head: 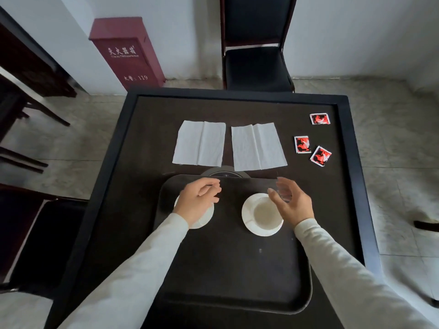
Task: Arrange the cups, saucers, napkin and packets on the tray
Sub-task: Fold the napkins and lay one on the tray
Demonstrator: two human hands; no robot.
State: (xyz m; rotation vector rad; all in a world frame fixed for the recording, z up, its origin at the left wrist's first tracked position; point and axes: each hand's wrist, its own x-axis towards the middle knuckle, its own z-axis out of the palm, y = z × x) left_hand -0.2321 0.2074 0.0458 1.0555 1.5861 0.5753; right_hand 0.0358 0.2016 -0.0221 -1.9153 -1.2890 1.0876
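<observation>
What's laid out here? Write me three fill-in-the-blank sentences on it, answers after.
On the table lie ___ unfolded white napkins. Right of them lie ___ red packets. Both white saucers rest on the ___, not the bare table.
Missing: two; three; tray.

Tray (237,281) near me, plain dark brown | left saucer (204,219) and right saucer (249,224) both white | cup (283,195) in my right hand (293,204), clear glass | far napkins (199,143) plain white | packets (302,144) on the right, red and black with a white mark | table (237,110) dark top, black rim | my sleeves (142,269) pale cream
</observation>
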